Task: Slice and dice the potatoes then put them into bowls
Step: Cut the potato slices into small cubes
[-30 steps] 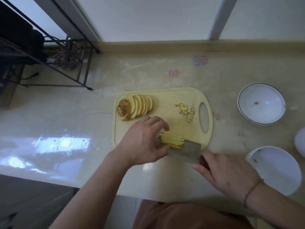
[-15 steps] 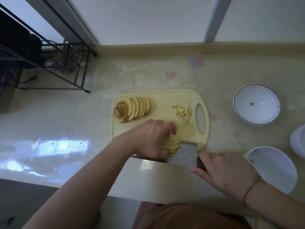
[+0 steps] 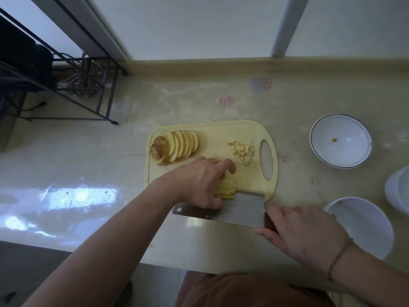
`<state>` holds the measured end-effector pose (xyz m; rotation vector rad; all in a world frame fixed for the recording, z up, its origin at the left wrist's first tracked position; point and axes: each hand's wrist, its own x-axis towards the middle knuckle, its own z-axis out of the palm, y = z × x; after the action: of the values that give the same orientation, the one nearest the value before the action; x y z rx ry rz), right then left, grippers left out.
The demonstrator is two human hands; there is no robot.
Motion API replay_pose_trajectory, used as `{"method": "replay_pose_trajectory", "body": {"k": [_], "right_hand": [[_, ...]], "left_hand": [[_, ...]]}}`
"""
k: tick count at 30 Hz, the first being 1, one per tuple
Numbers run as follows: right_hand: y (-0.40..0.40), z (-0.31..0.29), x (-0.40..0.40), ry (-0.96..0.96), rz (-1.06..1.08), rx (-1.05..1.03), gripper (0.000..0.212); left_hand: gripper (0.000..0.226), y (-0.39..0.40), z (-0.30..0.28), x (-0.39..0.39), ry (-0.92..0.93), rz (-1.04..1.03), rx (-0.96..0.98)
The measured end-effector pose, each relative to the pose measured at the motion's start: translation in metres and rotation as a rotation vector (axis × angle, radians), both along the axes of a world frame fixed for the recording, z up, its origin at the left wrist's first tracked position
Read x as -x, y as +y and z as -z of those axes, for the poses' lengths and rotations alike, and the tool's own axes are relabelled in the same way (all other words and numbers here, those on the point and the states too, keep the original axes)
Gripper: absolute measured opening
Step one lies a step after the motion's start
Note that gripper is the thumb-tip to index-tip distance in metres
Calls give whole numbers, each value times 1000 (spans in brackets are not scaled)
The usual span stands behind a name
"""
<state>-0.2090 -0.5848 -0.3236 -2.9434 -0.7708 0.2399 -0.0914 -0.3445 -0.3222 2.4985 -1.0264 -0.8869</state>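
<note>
A pale yellow cutting board [image 3: 212, 129] lies on the counter. A fanned row of potato slices [image 3: 174, 146] sits at its far left, and a small heap of diced potato [image 3: 243, 150] lies near the handle hole. My left hand [image 3: 199, 181] curls over a stack of potato strips [image 3: 226, 189] at the board's near edge and holds them down. My right hand [image 3: 303, 235] grips the handle of a cleaver [image 3: 239, 208], whose blade stands against the strips' right end.
A white bowl with a dark rim [image 3: 340, 140] stands to the right of the board, another white bowl [image 3: 363, 224] nearer me, and part of a third white vessel [image 3: 398, 189] at the right edge. A black wire rack [image 3: 84, 85] stands at the far left.
The cleaver has shifted left along the strips, so less of them shows. My left hand has drawn back a little with it. The view has drifted slightly.
</note>
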Motion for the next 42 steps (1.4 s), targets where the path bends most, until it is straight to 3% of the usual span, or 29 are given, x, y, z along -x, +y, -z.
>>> {"method": "replay_pose_trajectory", "body": {"k": [5,11,19,22,27,33,42], "right_hand": [[-4,-1,4,-8,12,4,72],[-18,-5,12,-20,-15,12,74],[-60,-28,21,88,19,76,72],[-77,-33,26,136,154,5,50],[-86,-35,33,295,375,-133,45],[-42,-41,26,537,622,-443,77],[-16,-31,14,606,666,-508,87]], "left_hand": [[70,5,13,-3,-167,101,0],[58,11,23,-3,-215,140,35],[48,18,37,4,-285,57,133],[46,21,40,6,-330,-12,169],[44,25,42,17,-394,-131,212],[53,28,46,36,-399,-353,219],[51,38,54,40,-416,-373,273]]}}
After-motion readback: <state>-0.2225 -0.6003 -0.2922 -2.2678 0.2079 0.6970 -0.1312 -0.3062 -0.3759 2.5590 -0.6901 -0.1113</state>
